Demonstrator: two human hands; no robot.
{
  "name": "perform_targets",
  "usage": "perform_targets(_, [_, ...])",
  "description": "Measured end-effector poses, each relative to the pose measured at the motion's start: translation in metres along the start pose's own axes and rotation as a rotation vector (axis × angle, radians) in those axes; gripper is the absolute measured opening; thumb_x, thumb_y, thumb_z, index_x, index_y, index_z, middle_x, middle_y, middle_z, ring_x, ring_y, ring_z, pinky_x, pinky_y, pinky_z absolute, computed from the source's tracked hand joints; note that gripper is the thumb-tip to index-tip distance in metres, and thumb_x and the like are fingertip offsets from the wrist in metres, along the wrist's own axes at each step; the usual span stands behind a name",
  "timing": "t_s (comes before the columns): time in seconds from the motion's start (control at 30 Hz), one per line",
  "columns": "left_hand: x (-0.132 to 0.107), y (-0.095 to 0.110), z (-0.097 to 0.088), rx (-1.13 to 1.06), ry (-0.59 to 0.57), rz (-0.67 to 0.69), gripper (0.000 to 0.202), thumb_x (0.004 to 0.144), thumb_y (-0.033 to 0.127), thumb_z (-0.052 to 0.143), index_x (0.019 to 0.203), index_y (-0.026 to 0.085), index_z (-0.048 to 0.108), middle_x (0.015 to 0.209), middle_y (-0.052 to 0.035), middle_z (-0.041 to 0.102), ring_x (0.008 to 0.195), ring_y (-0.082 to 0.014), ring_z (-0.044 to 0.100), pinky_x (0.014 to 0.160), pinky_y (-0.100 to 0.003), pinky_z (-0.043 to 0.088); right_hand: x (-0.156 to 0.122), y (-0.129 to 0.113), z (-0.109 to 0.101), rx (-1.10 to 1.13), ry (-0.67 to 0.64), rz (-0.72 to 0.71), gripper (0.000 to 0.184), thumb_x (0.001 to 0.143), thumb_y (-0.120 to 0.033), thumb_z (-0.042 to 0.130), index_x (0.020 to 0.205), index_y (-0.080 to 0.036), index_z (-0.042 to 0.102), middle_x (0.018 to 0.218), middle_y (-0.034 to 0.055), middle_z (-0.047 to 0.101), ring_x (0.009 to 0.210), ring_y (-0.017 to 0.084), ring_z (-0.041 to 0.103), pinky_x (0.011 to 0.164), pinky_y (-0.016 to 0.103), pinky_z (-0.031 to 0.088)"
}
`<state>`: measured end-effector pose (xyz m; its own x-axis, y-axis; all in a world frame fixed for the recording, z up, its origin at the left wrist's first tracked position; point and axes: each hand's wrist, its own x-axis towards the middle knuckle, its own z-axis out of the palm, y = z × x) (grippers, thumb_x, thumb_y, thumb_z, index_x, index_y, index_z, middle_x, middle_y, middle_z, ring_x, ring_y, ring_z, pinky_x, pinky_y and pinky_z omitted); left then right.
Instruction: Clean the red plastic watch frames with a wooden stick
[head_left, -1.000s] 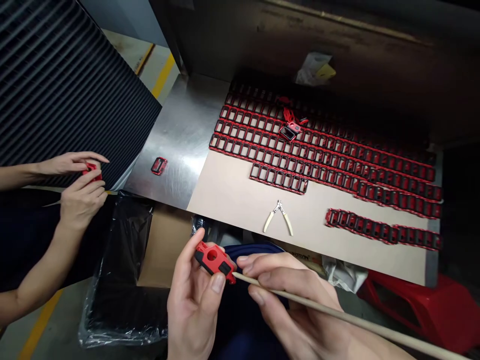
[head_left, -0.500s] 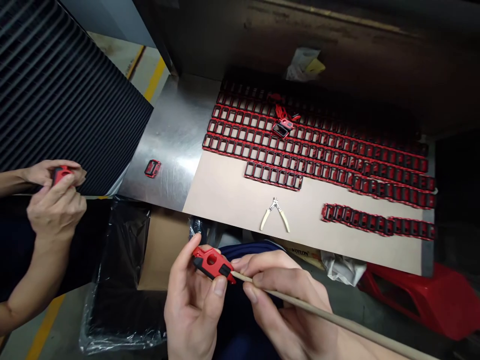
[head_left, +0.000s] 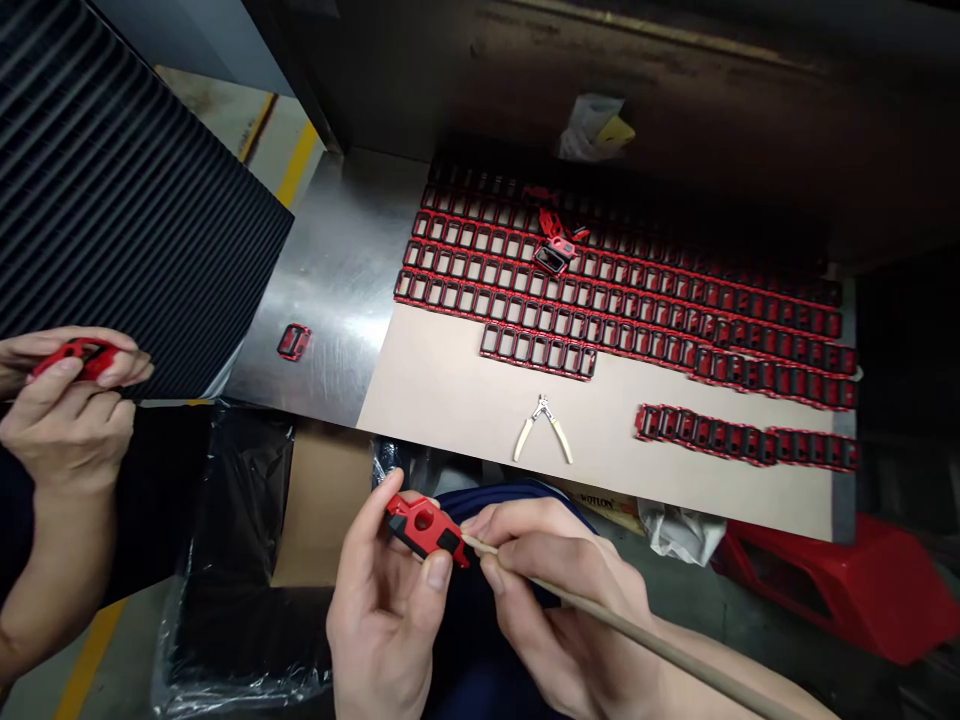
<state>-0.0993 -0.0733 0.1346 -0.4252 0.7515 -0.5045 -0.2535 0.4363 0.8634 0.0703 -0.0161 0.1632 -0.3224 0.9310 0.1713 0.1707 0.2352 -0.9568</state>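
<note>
My left hand (head_left: 382, 600) pinches a small red and black plastic part (head_left: 424, 528) between thumb and fingers, low in the middle of the view. My right hand (head_left: 559, 590) grips a thin wooden stick (head_left: 637, 640) like a pen, and the stick's tip touches the right end of the part. Both hands hover below the front edge of the beige board (head_left: 457, 385). On that board lie several long rows of red and black frame parts (head_left: 600, 290) and small pliers (head_left: 541, 425) with cream handles.
At the left, another person's two hands (head_left: 64, 400) hold a red part (head_left: 79, 355). One loose frame (head_left: 294, 341) lies on the steel table (head_left: 337, 270). A box lined with a black bag (head_left: 247, 530) stands below, with a red stool (head_left: 840, 590) at the right.
The other person's hands drifted left and lower with their red part. My hands stayed together, the stick tip still against the part. The view shifted slightly.
</note>
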Motion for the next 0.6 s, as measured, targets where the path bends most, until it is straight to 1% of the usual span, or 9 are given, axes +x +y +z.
perform_targets(0.1, [0.0013, 0.0018, 0.0008, -0.008, -0.006, -0.053, 0.074, 0.086, 0.033, 0.091, 0.154, 0.034, 0.062, 0.132, -0.0063, 0.079, 0.115, -0.024, 0.079, 0.1, -0.027, 0.064, 0.0032, -0.0022, -0.0047, 0.026, -0.036, 0.008, 0.041, 0.098, 0.003, 0.062, 0.13, -0.021, 0.057, 0.113, 0.0124, 0.075, 0.104, 0.023, 0.081, 0.085, 0.033, 0.073])
perform_targets(0.2, [0.0017, 0.0057, 0.0031, -0.04, -0.043, -0.085, 0.068, 0.089, 0.037, 0.089, 0.152, 0.032, 0.064, 0.124, -0.0063, 0.082, 0.109, -0.0219, 0.081, 0.098, -0.025, 0.063, 0.0066, -0.0054, -0.0092, 0.039, -0.051, 0.009, 0.043, 0.097, 0.005, 0.062, 0.131, -0.02, 0.057, 0.113, 0.0132, 0.075, 0.11, 0.025, 0.08, 0.089, 0.034, 0.073])
perform_targets(0.27, [0.0017, 0.0081, 0.0052, -0.051, -0.053, -0.091, 0.064, 0.089, 0.038, 0.089, 0.149, 0.032, 0.066, 0.12, -0.0055, 0.083, 0.106, -0.0202, 0.082, 0.097, -0.023, 0.063, 0.0077, -0.006, -0.0105, 0.03, -0.07, 0.017, 0.043, 0.097, 0.004, 0.063, 0.131, -0.021, 0.056, 0.114, 0.0137, 0.076, 0.111, 0.025, 0.08, 0.089, 0.035, 0.073])
perform_targets(0.33, [0.0018, 0.0093, 0.0075, -0.052, -0.052, -0.091, 0.062, 0.089, 0.038, 0.089, 0.147, 0.033, 0.067, 0.119, -0.0045, 0.083, 0.105, -0.0194, 0.082, 0.097, -0.023, 0.062, 0.0078, -0.005, -0.0104, 0.012, -0.083, 0.022, 0.042, 0.097, 0.002, 0.064, 0.131, -0.022, 0.056, 0.115, 0.0134, 0.076, 0.108, 0.025, 0.081, 0.086, 0.035, 0.073])
perform_targets(0.4, [0.0019, 0.0091, 0.0092, -0.055, -0.044, -0.081, 0.06, 0.089, 0.035, 0.089, 0.146, 0.034, 0.068, 0.12, -0.0031, 0.083, 0.105, -0.0188, 0.082, 0.096, -0.022, 0.062, 0.0075, -0.0029, -0.0093, 0.008, -0.068, 0.015, 0.039, 0.098, 0.001, 0.064, 0.129, -0.022, 0.056, 0.114, 0.0128, 0.076, 0.105, 0.024, 0.081, 0.084, 0.034, 0.074])
perform_targets(0.47, [0.0017, 0.0076, 0.0099, -0.061, -0.032, -0.06, 0.06, 0.088, 0.032, 0.09, 0.145, 0.036, 0.069, 0.121, -0.0016, 0.082, 0.105, -0.0183, 0.082, 0.096, -0.021, 0.063, 0.0073, -0.0007, -0.0081, 0.014, -0.058, -0.001, 0.037, 0.098, 0.001, 0.064, 0.127, -0.021, 0.057, 0.11, 0.0125, 0.075, 0.106, 0.025, 0.081, 0.086, 0.034, 0.073])
perform_targets(0.6, [0.0011, 0.0034, 0.0099, -0.049, -0.01, -0.015, 0.062, 0.087, 0.028, 0.091, 0.144, 0.036, 0.069, 0.122, -0.0015, 0.082, 0.104, -0.0187, 0.082, 0.095, -0.021, 0.063, 0.009, 0.0011, -0.0079, 0.014, -0.066, -0.038, 0.037, 0.098, 0.002, 0.062, 0.128, -0.02, 0.056, 0.107, 0.0116, 0.075, 0.107, 0.025, 0.081, 0.089, 0.034, 0.074])
